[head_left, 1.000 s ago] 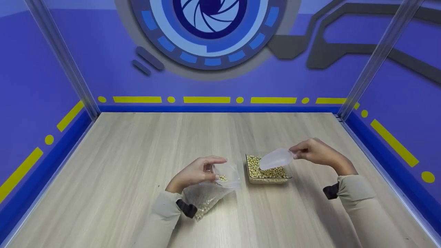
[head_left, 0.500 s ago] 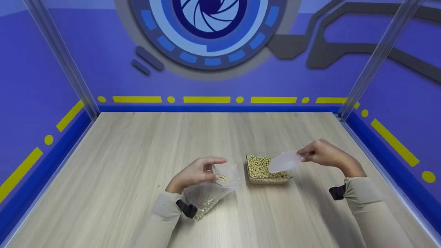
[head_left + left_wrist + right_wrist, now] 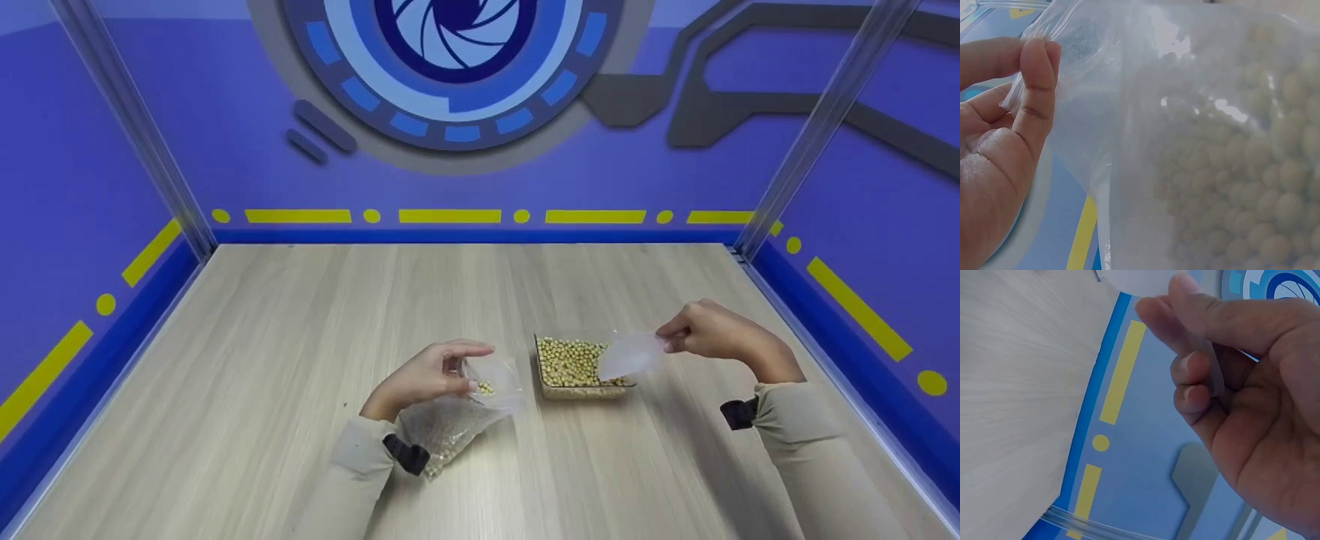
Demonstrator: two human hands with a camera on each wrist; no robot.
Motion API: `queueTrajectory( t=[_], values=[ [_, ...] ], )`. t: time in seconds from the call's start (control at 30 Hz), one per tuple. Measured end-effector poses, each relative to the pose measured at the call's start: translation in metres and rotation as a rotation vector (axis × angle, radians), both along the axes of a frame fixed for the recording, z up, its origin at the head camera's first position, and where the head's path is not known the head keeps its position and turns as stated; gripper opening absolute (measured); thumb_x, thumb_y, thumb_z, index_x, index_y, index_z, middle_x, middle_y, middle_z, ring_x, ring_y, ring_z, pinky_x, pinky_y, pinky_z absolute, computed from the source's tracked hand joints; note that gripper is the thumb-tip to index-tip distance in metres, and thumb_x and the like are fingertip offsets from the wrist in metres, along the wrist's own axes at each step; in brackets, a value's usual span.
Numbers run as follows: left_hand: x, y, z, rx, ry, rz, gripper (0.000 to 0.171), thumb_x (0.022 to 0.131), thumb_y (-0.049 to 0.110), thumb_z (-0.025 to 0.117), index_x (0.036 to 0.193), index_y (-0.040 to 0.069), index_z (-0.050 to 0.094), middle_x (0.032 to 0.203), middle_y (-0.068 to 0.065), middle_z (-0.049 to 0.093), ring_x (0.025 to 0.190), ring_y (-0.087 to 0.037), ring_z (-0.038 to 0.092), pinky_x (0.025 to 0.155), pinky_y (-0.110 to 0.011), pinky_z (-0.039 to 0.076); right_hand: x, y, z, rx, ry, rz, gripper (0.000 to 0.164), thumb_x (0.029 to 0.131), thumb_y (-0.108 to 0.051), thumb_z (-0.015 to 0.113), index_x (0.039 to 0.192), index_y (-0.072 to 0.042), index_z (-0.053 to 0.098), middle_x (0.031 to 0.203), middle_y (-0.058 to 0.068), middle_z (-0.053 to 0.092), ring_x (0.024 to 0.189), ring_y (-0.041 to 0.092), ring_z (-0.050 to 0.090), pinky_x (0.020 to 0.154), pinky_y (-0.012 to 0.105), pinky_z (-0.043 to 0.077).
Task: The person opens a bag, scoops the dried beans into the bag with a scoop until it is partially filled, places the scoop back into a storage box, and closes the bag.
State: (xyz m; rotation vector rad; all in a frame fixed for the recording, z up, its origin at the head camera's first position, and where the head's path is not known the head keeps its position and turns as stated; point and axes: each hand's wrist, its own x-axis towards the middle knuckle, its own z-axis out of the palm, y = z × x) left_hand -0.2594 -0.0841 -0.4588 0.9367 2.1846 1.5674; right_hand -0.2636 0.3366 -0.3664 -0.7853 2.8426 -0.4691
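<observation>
A clear zip bag [image 3: 450, 431] with round pale yellow beans in its lower part stands tilted on the table. My left hand [image 3: 427, 375] pinches its top edge between thumb and fingers; the left wrist view shows the beans [image 3: 1252, 191] through the plastic. To the right is a clear rectangular container [image 3: 583, 391] filled with the same beans [image 3: 566, 361]. My right hand [image 3: 716, 336] grips the handle of a translucent white scoop [image 3: 628, 356], whose bowl overlaps the right side of the container. In the right wrist view the fingers are curled round the handle.
The wood-grain table [image 3: 337, 300] is bounded by blue walls [image 3: 150, 90] with yellow markings at the back and sides. Metal posts [image 3: 139, 127] rise at the back corners. A tiny dark speck lies left of the bag.
My right hand has moved to the right with the scoop, drawing its bowl toward the container's right side. My left hand and the bag have stayed in place.
</observation>
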Motion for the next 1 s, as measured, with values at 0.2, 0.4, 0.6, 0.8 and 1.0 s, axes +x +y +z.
queueTrajectory(
  t=[0.2,0.4,0.6,0.8,1.0],
  values=[
    [0.0,0.0,0.001,0.006,-0.018,-0.002,0.057,0.082,-0.001,0.065,0.137,0.0,0.051,0.142,-0.019,0.047,0.074,-0.005,0.051,0.065,-0.016,0.045,0.003,-0.005,0.006,0.034,0.017,-0.006,0.021,0.084,-0.005,0.068,0.102,0.006,0.073,0.096,0.021,0.072,0.083,0.027,0.069,0.068,0.04,0.057],
    [0.001,0.001,0.001,0.004,-0.004,0.002,0.056,0.082,-0.002,0.065,0.137,0.0,0.052,0.14,-0.018,0.049,0.072,-0.004,0.049,0.065,-0.016,0.044,0.008,-0.011,0.01,0.058,0.002,-0.042,0.022,0.085,-0.005,0.067,0.102,0.006,0.073,0.098,0.023,0.072,0.09,0.036,0.069,0.074,0.046,0.057],
    [0.002,0.001,0.0,0.02,-0.008,-0.005,0.056,0.082,-0.002,0.065,0.136,-0.002,0.052,0.14,-0.019,0.049,0.073,-0.004,0.047,0.065,-0.016,0.042,0.011,-0.018,0.013,0.081,0.014,-0.029,0.02,0.083,-0.005,0.068,0.098,0.007,0.074,0.094,0.023,0.072,0.089,0.037,0.069,0.073,0.046,0.057],
    [0.001,0.001,0.001,-0.006,-0.005,0.005,0.056,0.082,0.0,0.066,0.136,0.001,0.053,0.14,-0.016,0.05,0.072,-0.006,0.046,0.065,-0.016,0.043,0.014,-0.025,0.011,0.094,0.003,-0.054,0.018,0.081,-0.002,0.068,0.095,0.006,0.075,0.095,0.024,0.072,0.089,0.036,0.069,0.073,0.046,0.057],
    [0.001,0.001,0.0,0.001,-0.006,0.002,0.056,0.082,-0.001,0.066,0.136,0.001,0.052,0.138,-0.017,0.051,0.071,-0.005,0.046,0.063,-0.016,0.043,0.014,-0.034,0.008,0.083,-0.024,-0.072,0.011,0.079,0.0,0.067,0.085,0.005,0.076,0.075,0.011,0.07,0.059,0.01,0.051,0.051,0.028,0.045]
  ],
)
